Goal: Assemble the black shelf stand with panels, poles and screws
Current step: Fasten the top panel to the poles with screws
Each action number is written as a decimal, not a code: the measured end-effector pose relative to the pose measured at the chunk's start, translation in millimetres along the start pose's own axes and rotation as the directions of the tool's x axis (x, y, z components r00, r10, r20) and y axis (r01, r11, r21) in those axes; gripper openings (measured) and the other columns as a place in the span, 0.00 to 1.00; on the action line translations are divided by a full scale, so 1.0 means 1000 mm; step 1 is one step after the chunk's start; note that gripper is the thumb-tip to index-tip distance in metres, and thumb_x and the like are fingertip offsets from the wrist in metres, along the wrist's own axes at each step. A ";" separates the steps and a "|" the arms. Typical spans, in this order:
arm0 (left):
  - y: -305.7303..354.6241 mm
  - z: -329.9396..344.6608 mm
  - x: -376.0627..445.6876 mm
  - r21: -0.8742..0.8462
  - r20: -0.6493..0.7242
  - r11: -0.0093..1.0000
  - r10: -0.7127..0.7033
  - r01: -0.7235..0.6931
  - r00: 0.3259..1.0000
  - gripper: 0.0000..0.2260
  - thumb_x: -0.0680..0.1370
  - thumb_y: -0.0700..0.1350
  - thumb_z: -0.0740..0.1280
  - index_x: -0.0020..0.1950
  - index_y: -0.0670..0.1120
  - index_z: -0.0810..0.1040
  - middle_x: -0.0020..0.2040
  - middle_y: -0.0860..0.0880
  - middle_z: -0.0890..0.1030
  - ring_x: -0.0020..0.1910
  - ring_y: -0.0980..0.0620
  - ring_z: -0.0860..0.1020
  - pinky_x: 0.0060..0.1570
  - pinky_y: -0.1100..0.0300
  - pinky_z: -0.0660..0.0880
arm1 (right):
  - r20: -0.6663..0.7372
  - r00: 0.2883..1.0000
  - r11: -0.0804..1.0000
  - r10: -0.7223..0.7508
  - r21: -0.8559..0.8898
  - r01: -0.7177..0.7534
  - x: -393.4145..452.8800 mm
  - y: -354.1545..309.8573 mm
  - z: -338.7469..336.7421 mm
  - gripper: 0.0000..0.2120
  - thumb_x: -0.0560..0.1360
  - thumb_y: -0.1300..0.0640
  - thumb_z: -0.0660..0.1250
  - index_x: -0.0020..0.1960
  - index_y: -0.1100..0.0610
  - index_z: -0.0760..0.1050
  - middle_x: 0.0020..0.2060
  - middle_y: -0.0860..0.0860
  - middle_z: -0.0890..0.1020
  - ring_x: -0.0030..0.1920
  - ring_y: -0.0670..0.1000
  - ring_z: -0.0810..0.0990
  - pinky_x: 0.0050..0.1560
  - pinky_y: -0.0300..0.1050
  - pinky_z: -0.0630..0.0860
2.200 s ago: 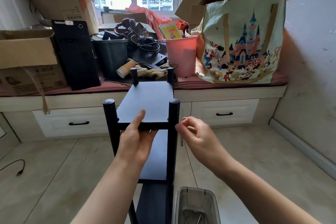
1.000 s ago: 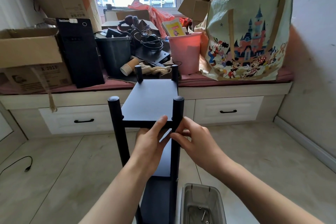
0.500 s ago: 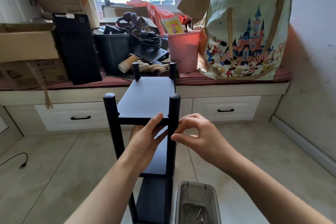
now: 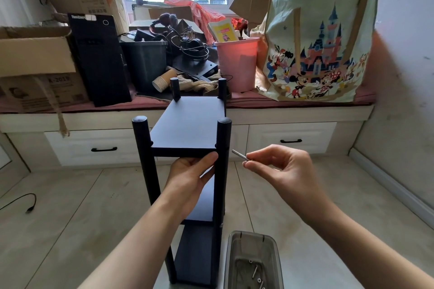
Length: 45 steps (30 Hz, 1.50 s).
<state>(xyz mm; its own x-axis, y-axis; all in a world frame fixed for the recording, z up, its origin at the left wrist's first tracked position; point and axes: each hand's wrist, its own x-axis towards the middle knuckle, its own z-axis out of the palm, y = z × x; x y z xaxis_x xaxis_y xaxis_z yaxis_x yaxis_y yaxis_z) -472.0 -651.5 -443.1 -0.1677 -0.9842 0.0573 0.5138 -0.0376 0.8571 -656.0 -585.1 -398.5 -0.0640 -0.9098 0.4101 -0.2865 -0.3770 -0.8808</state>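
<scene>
The black shelf stand (image 4: 190,124) stands upright on the floor in front of me, its top panel held between four round-capped poles, with lower panels below. My left hand (image 4: 187,173) holds the front edge of the top panel, thumb up against the edge beside the near right pole (image 4: 223,148). My right hand (image 4: 279,166) hovers to the right of that pole, apart from it, pinching a thin silver metal tool (image 4: 239,155) between thumb and forefinger, its tip pointing toward the pole.
A clear plastic box (image 4: 253,263) with several screws sits on the floor by the stand's right foot. Behind runs a cluttered window bench (image 4: 305,110) with cardboard boxes, a pink bin (image 4: 237,63) and a printed tote bag (image 4: 317,49). A black cable (image 4: 21,202) lies at left.
My right hand has drawn back to the right from the near right pole, now showing the silver tool. My left hand stays at the top panel's front edge.
</scene>
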 end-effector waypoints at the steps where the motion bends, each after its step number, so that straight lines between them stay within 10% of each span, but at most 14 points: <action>1: 0.000 0.000 0.000 0.000 -0.003 1.000 -0.003 0.003 1.000 0.14 0.70 0.41 0.72 0.54 0.39 0.83 0.53 0.42 0.86 0.55 0.46 0.84 0.59 0.55 0.78 | -0.008 1.000 1.000 0.001 0.001 -0.001 0.000 0.001 0.001 0.06 0.69 0.64 0.77 0.44 0.57 0.85 0.38 0.49 0.87 0.41 0.47 0.85 0.46 0.36 0.80; 45: 0.005 0.000 -0.002 0.022 0.084 1.000 0.018 -0.020 0.996 0.16 0.72 0.40 0.70 0.58 0.38 0.82 0.57 0.41 0.85 0.59 0.45 0.83 0.59 0.55 0.79 | -0.050 0.997 0.989 -0.057 -0.142 0.049 0.018 0.005 0.031 0.05 0.72 0.59 0.76 0.47 0.56 0.84 0.39 0.46 0.86 0.42 0.43 0.85 0.47 0.38 0.81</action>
<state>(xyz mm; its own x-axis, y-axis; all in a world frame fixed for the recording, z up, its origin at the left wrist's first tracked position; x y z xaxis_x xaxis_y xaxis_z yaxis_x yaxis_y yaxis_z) -469.0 -650.0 -438.5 -0.2285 -0.9667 0.1151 0.4987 -0.0147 0.8667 -629.1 -609.0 -402.6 -0.0949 -0.8772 0.4707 -0.4217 -0.3929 -0.8172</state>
